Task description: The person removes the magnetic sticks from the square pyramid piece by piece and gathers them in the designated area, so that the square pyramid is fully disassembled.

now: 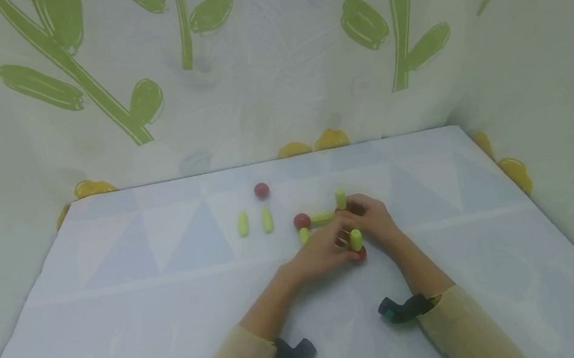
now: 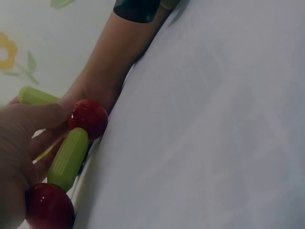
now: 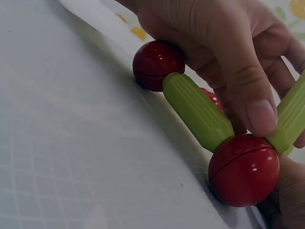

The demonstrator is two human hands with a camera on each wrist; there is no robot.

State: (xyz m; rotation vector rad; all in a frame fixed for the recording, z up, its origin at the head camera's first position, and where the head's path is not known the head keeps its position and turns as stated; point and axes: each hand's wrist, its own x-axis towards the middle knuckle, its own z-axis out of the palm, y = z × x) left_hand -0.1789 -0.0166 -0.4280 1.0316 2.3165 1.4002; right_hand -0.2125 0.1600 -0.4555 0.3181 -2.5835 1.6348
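Red balls and green ridged rods are joined into a frame between my hands. My left hand (image 1: 321, 250) has its thumb and fingers around the foot of an upright green rod (image 1: 356, 239), which stands on a red ball (image 3: 244, 170). Another green rod (image 3: 198, 110) links that ball to a second red ball (image 3: 158, 66). My right hand (image 1: 373, 216) holds the far right corner, its fingers at a mostly hidden red ball under an upright green rod (image 1: 340, 199). At the far left corner, a red ball (image 1: 301, 221) joins two lying green rods.
Left of the frame, two loose green rods (image 1: 243, 224) lie on the pale patterned tabletop (image 1: 150, 345). A loose red ball (image 1: 262, 190) sits behind them. A leaf-patterned wall covering (image 1: 273, 83) rises along the table's back edge. Dark wrist cameras (image 1: 296, 355) are strapped to both wrists.
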